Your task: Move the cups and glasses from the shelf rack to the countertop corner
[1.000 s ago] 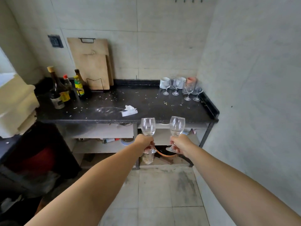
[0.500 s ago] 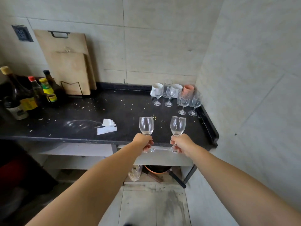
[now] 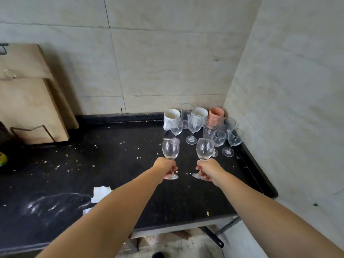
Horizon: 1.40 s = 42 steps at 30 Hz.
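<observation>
My left hand grips the stem of a clear wine glass, held upright above the black countertop. My right hand grips the stem of a second clear wine glass, also upright. Both glasses hang just in front of the back right corner. In that corner stand several wine glasses, a white mug, another white cup, a pink cup and a tall clear glass. The shelf rack is out of view.
Two wooden cutting boards lean against the back wall at left in a wire holder. Crumbs and a white smear lie on the counter, with a crumpled white paper near the front edge. Tiled walls close the corner at back and right.
I have stepped closer to the counter. Both hands have carried the wine glasses forward over the countertop, toward the cluster in the back right corner.
</observation>
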Available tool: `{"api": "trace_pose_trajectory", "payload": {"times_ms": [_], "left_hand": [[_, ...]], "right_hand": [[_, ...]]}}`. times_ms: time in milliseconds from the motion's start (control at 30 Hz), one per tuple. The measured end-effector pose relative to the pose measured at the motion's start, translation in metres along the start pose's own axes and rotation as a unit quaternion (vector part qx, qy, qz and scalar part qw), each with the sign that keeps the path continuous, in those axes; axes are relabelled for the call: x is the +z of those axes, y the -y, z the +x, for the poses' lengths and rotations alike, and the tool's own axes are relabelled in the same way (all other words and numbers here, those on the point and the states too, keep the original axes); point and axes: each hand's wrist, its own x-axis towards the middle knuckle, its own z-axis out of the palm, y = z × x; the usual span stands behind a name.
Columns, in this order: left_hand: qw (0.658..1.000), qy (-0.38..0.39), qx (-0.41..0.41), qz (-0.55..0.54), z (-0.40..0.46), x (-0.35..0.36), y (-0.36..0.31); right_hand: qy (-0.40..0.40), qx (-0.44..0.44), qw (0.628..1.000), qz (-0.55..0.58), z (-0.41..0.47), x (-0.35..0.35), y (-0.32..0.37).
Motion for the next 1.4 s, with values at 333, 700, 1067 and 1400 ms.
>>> {"api": "trace_pose_trajectory", "payload": {"times_ms": [333, 700, 1067, 1400], "left_hand": [[1.000, -0.002, -0.020, -0.016, 0.095, 0.021, -0.018], [0.999, -0.029, 0.036, 0.013, 0.158, 0.053, -0.021], [0.998, -0.035, 0.052, 0.028, 0.165, 0.061, -0.011], [0.998, -0.009, 0.049, 0.038, 0.161, 0.050, -0.005]], "right_hand": [[-0.011, -0.008, 0.998, 0.054, 0.112, 0.004, 0.011], [0.005, -0.027, 0.992, 0.124, 0.187, 0.020, 0.013], [-0.005, -0.013, 0.992, 0.124, 0.198, 0.019, -0.001], [-0.012, 0.001, 0.994, 0.108, 0.190, 0.018, -0.001]]}}
